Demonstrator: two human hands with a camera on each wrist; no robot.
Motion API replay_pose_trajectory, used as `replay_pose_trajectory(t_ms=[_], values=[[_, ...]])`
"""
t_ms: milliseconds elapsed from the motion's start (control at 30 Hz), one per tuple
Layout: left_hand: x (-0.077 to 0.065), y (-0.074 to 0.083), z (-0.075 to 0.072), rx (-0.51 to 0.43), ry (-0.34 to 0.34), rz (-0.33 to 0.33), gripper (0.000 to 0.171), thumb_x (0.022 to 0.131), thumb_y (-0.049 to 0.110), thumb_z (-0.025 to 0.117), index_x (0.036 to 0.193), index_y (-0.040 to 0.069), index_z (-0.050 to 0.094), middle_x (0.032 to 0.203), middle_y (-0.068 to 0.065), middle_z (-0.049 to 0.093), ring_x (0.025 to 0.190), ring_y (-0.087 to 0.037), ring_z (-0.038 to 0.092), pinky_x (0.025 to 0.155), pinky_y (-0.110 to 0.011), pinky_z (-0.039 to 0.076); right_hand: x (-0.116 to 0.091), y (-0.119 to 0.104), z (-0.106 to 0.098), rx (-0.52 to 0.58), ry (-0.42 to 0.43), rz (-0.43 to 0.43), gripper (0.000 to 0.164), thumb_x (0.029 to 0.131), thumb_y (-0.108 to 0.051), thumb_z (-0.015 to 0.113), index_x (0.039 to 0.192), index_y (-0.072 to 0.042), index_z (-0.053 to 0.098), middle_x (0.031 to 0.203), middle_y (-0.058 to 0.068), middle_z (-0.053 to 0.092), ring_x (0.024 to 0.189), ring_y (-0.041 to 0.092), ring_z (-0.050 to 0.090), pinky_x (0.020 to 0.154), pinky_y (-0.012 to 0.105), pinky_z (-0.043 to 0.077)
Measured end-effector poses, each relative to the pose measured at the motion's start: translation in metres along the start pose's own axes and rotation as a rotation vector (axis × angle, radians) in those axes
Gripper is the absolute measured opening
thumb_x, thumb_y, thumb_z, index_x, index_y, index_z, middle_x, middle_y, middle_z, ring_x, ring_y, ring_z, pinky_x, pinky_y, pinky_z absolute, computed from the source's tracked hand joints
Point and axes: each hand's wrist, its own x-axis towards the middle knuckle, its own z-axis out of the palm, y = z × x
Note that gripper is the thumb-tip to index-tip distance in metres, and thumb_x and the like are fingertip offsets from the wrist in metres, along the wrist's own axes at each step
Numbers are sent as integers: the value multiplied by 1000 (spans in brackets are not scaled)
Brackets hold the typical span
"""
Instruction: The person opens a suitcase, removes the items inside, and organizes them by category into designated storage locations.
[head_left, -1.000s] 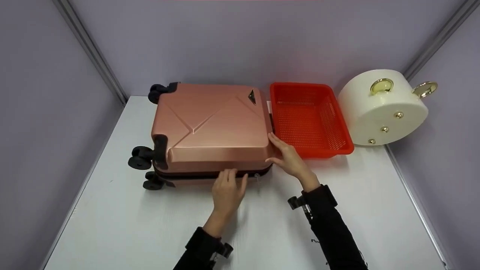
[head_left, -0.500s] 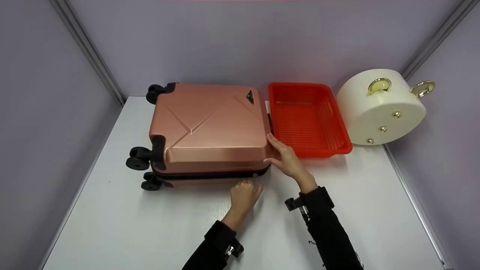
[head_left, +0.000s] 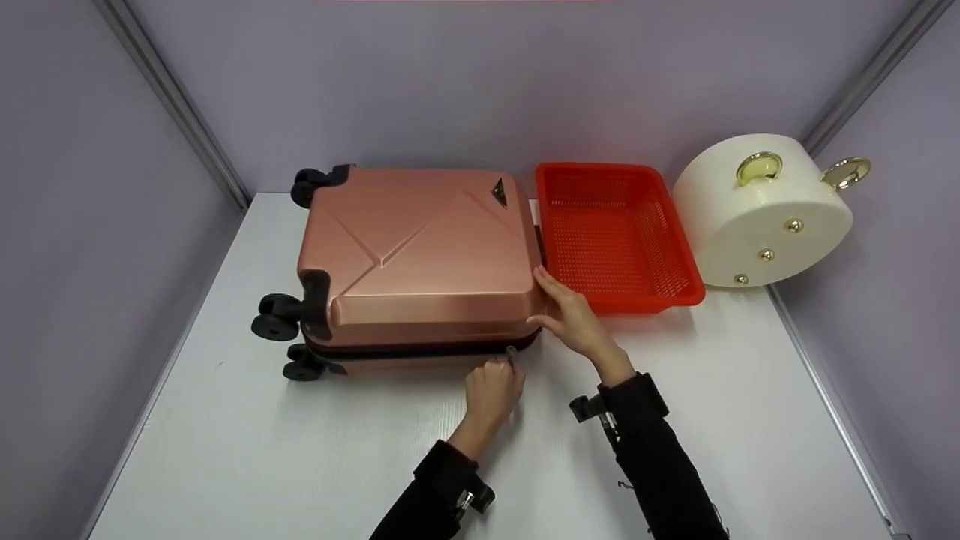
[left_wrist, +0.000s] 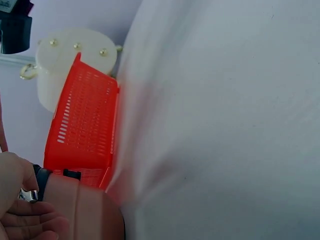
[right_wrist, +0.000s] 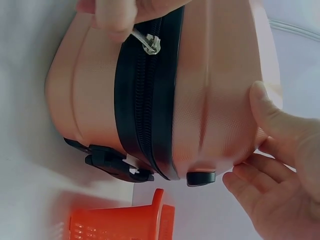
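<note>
A rose-gold hard-shell suitcase [head_left: 420, 247] lies flat on the white table, its wheels to the left. Along its near side runs a black zipper [right_wrist: 145, 100]. My left hand [head_left: 493, 390] pinches the metal zipper pull [right_wrist: 142, 37] near the right front corner; the right wrist view shows thumb and finger on it. On the suitcase's right end, at that corner, rests my right hand [head_left: 574, 322], fingers extended and thumb spread. In the right wrist view, the fingers of this hand [right_wrist: 280, 165] touch the shell's edge. The left wrist view shows only part of the left hand [left_wrist: 25, 200].
Right of the suitcase stands a red perforated basket [head_left: 615, 240]. Beyond it, at the far right, is a white round case [head_left: 757, 217] with gold handles and studs. Grey panel walls close off the back and both sides of the white table [head_left: 300, 465].
My left hand has moved right along the suitcase's near side to the zipper pull and now pinches it. The right hand stays at the corner.
</note>
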Motion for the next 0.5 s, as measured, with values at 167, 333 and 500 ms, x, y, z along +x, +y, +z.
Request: replay_pose_trajectory(t_ms=[167,333,500], values=[[-1,1,-3,3,8,15,36,73,15,62,47,15,39,41,3,43,35,-8,31,29,-28,32,-3,-7,2,-49,16,9,71,75,-13,68,133,5,32,137,20,30,124,31,31,99,40,27],[-4,1,-3,12,9,22,34,73,14,62,47,13,42,43,-2,48,33,-13,43,30,-29,34,-7,-15,8,-107,70,-45,66,76,-7,68,130,8,35,134,25,33,121,33,35,96,40,31],[-5,0,-4,4,-29,41,32,73,11,60,46,13,42,43,2,42,34,-6,32,29,-25,31,-10,-17,16,-117,128,-147,62,76,-2,68,131,0,41,137,21,32,123,30,33,95,39,34]])
